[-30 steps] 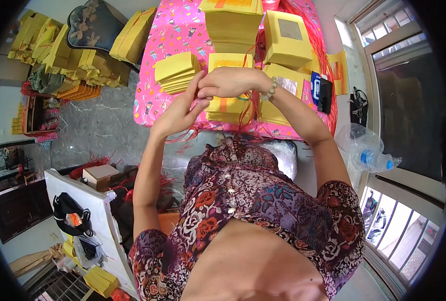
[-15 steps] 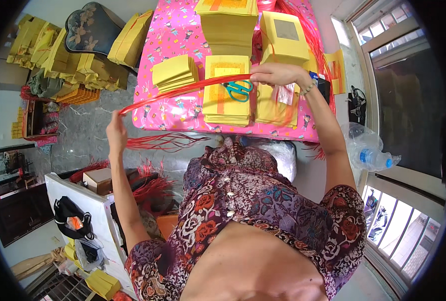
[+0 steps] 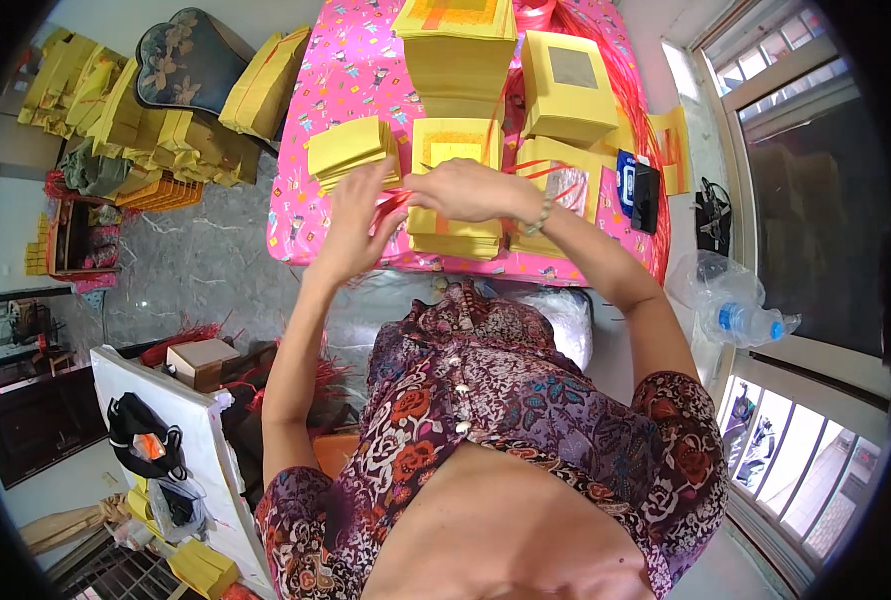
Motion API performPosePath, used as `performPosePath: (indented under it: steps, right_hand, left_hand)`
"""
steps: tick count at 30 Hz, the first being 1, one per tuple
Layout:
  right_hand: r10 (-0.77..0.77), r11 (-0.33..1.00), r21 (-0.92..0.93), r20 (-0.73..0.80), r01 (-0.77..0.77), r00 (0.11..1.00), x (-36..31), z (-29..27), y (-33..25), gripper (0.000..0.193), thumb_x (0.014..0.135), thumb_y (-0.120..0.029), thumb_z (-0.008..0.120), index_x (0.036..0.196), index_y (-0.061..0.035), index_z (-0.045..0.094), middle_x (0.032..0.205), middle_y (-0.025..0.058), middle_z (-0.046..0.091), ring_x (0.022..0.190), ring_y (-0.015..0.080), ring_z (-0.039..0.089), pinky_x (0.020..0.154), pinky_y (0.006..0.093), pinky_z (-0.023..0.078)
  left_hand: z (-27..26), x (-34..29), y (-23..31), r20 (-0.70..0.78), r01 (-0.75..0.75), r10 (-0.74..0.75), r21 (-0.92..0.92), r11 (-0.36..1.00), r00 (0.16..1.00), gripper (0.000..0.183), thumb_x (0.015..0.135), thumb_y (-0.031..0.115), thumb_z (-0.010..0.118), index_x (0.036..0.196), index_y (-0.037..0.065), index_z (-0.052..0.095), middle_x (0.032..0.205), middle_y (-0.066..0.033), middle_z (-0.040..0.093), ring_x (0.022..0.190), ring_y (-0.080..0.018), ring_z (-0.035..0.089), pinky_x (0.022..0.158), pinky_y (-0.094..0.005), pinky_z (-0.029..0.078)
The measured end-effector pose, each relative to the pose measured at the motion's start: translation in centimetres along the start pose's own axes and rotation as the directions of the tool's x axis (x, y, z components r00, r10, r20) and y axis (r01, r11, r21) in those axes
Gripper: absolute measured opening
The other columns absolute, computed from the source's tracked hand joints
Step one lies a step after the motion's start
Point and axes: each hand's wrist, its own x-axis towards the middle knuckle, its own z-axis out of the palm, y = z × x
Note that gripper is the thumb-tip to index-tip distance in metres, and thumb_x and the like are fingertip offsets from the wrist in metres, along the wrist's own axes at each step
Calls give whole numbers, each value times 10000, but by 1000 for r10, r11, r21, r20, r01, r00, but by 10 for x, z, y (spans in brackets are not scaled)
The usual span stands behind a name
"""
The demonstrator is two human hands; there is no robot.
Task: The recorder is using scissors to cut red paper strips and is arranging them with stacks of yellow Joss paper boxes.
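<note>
Close together over the near edge of the pink table (image 3: 295, 235), my two hands meet at a bunch of red plastic strips (image 3: 393, 204). My left hand (image 3: 357, 225) has the strips in the crook between thumb and fingers, its fingertips pointing away from me. My right hand (image 3: 465, 190) comes in from the right, fingers bent down onto the same strips; its fingertips are partly hidden. Under the hands lies a stack of yellow paper (image 3: 455, 243) with an orange printed square on top. A smaller yellow stack (image 3: 350, 146) sits just beyond my left hand.
Taller yellow paper stacks (image 3: 460, 75) and a yellow block (image 3: 568, 85) stand farther back. At right lie a black phone (image 3: 645, 198), a blue packet (image 3: 626, 172) and long red strips (image 3: 630, 90). A plastic bag with a bottle (image 3: 735, 315) is beside the window.
My hands, wide apart with the red strips stretched between them, have come together over the near yellow stack. The teal scissors seen on that stack are now hidden behind my right hand.
</note>
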Motion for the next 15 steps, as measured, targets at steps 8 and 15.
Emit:
performPosePath:
  steps: [8,15]
  right_hand:
    - [-8,1000,28,-55,9,998,-5,9,6,242,933,-273,436,939,-32,449,753,198,567,745,410,560,648,487,418]
    - [52,999,20,-73,-50,996,-35,-6,32,284,948,-299,408,893,-21,428,720,212,539,735,411,538,636,487,399]
  left_hand:
    - [18,-14,-19,187,63,-77,84,994,979,208,764,3,492,966,49,479,689,-180,559,617,-368,571,519,-460,430]
    - [-2,-52,-77,125,154,-181,197,968,975,194,769,-4,491,957,41,479,657,-179,556,600,-367,564,531,-465,422]
